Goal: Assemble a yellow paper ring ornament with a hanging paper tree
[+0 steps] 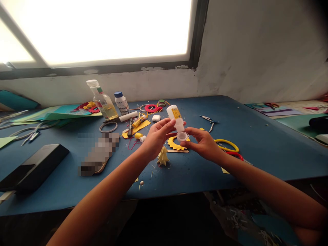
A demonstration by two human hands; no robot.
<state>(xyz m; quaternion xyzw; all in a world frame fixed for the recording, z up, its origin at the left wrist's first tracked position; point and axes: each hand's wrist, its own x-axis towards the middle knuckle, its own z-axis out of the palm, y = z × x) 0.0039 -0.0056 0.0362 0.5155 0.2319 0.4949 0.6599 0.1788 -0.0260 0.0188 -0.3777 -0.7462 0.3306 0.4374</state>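
My left hand (160,135) is closed round a small white glue bottle (174,112) with a yellow label, tilted with its neck downward. Just below that neck, my right hand (202,141) pinches a small clear cap (182,136) by its rim, open side up. Whether any liquid passes between them is too small to tell. Behind the cap lies a yellow folded-paper ring (175,144) on the table, with a wooden stick (179,151) beside it. A pale yellow folded-paper tree (163,157) stands below my left hand.
Scissors with yellow and red handles (228,146) lie right of my right hand, a compass (209,120) farther back. At the left are a black box-like device (36,167), a tape ring (108,127), a bottle of yellowish liquid (105,104) and a blue-capped bottle (122,103).
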